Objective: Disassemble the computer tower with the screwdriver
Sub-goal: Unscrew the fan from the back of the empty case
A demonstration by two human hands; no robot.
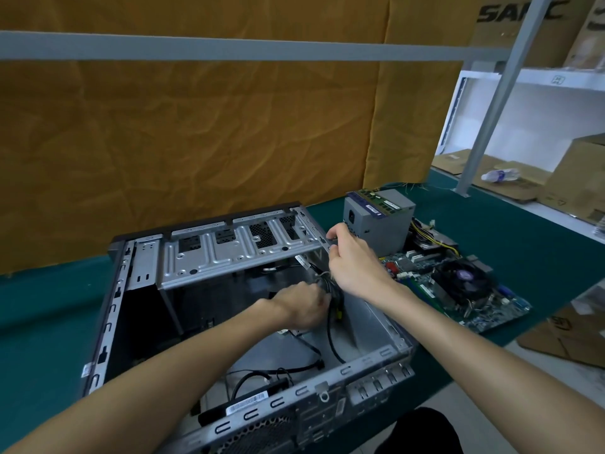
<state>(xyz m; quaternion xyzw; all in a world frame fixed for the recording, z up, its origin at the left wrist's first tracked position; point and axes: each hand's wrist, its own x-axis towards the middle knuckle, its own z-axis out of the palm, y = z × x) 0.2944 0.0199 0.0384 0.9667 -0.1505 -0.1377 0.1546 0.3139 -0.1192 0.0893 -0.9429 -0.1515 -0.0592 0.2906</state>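
Flanking tower (229,257): motherboard (458,290), power supply (379,224).

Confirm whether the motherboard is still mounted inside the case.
No: the motherboard lies on the green table to the right of the open case, beside the power supply.

A wrinkled mustard-brown cloth (203,132) hangs behind the green-topped table (510,231), crossed by a grey rail (229,50). Right, white shelving (537,77) holds cardboard boxes (576,178) and a plastic bottle (499,175).
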